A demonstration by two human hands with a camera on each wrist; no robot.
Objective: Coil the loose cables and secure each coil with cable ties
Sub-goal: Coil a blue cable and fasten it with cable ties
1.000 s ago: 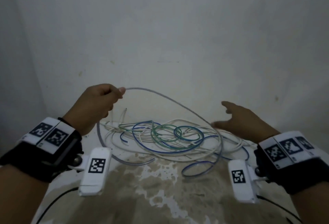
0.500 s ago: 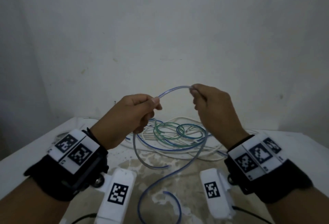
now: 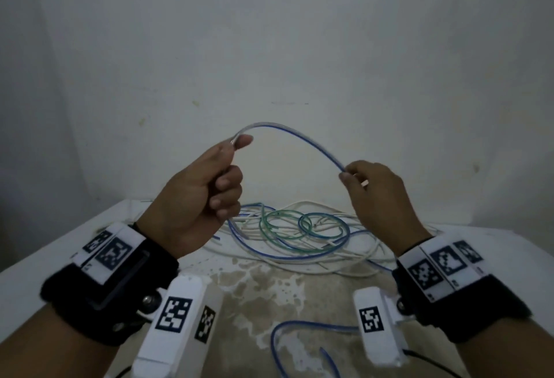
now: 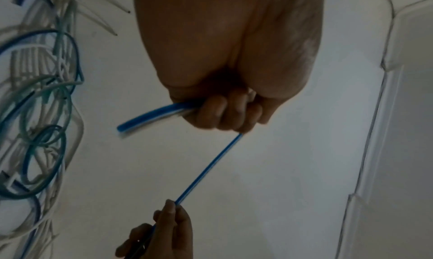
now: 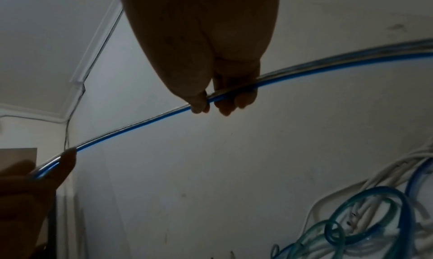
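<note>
1. Cable in work: a clear cable with a blue stripe (image 3: 302,137) is held in the air at the centre of the head view, arching between both hands above the table. A lower run of it loops over the stained surface at the bottom centre of the frame.
2. Wrist units: each forearm carries a black wrist strap (image 3: 102,296) with white marker blocks, at the lower left and lower right of the head view.
3. Left hand (image 3: 198,194): fingers are curled into a fist around the cable, with the thumb pressed along it at the top. In the left wrist view, a short free end of the cable sticks out of the fist toward the left of the frame.
4. Right hand (image 3: 377,194): thumb and fingertips are pinched together on the cable at the right end of the arch. The right wrist view shows the cable running through this pinch and on to the right edge of the frame.
5. Remaining cables: a loose pile (image 3: 299,236) of white, blue and green cables lies on the table behind and below the hands, at the centre of the head view. The green ones form small overlapping rings; none shows a tie.
6. Table (image 3: 494,245): white, with a brown stained patch at the near centre.
7. Wall (image 3: 275,32): plain white, filling the upper half of the frame.
</note>
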